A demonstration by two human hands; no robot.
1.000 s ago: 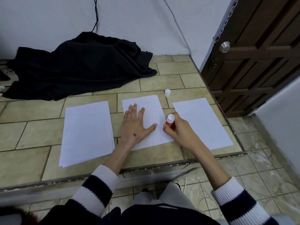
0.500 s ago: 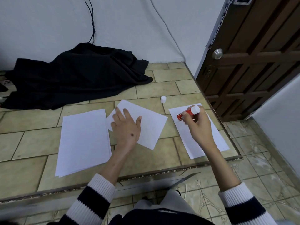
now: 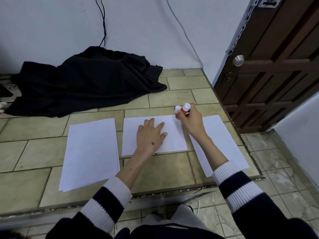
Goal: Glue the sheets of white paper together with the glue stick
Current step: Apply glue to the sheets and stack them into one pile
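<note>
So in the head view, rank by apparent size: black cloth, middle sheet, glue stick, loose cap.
Black cloth
Middle sheet
Glue stick
Loose cap

The cap is partly hidden behind the glue stick.

White paper (image 3: 174, 135) — red-and-white glue stick (image 3: 183, 111) — black cloth (image 3: 86, 83).

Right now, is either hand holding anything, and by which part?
The right hand grips the red glue stick around its barrel. The left hand holds nothing, resting flat on the middle white paper sheet.
</note>
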